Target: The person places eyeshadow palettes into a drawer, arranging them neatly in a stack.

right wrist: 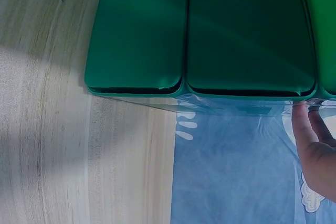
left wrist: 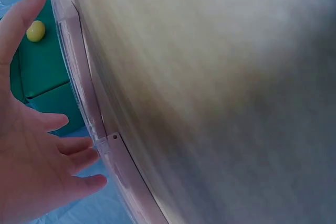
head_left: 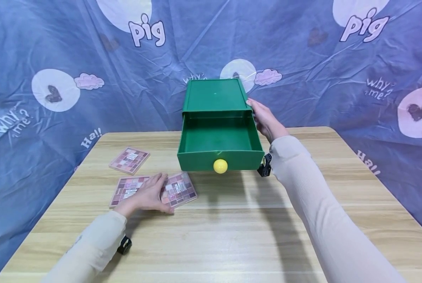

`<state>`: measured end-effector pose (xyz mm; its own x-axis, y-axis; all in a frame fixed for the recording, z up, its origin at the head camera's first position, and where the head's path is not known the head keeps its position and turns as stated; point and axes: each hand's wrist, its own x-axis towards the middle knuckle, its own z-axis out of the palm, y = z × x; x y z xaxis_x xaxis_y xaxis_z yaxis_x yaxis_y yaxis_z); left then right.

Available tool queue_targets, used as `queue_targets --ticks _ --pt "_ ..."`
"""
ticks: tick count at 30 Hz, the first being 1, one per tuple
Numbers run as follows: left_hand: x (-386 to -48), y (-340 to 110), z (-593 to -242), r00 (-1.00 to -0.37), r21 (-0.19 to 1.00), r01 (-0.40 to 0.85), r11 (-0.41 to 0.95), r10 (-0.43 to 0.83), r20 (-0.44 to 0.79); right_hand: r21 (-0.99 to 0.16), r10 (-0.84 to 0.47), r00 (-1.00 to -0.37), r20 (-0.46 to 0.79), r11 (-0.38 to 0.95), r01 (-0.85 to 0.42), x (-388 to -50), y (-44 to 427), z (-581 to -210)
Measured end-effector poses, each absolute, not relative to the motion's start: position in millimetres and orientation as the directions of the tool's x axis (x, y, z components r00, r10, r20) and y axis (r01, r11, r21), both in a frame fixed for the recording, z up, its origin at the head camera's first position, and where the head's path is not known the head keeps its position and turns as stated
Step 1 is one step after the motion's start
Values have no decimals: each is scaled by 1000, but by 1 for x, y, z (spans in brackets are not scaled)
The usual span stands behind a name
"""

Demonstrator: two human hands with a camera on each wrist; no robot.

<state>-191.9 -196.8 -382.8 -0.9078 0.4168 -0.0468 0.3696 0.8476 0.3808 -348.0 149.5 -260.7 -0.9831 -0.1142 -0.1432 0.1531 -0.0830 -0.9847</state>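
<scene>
A green drawer box stands at the back of the table, its top drawer pulled out. The drawer's bare floor shows, and a yellow knob sits on its front. Along the box's right wall my right hand rests with extended fingers; the right wrist view shows the fingertips against that wall. My left hand spreads over two pink makeup palettes, one left and one right, partly covering them. In the left wrist view its fingers look loosely extended beside the palettes' edges.
A third pink palette lies farther back on the left of the wooden table. Behind the table hangs a blue printed cloth. The pulled-out drawer juts forward over the table.
</scene>
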Motion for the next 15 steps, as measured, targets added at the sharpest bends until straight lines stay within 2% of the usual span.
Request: queue_targets --ticks 7,15 --pt "-193 -198 -386 -905 381 355 854 415 -88 -986 -130 -983 -126 -94 139 -347 149 -262" --pt "-194 -197 -387 -907 370 358 858 413 -80 -986 -127 -985 -120 -102 134 -346 149 -262"
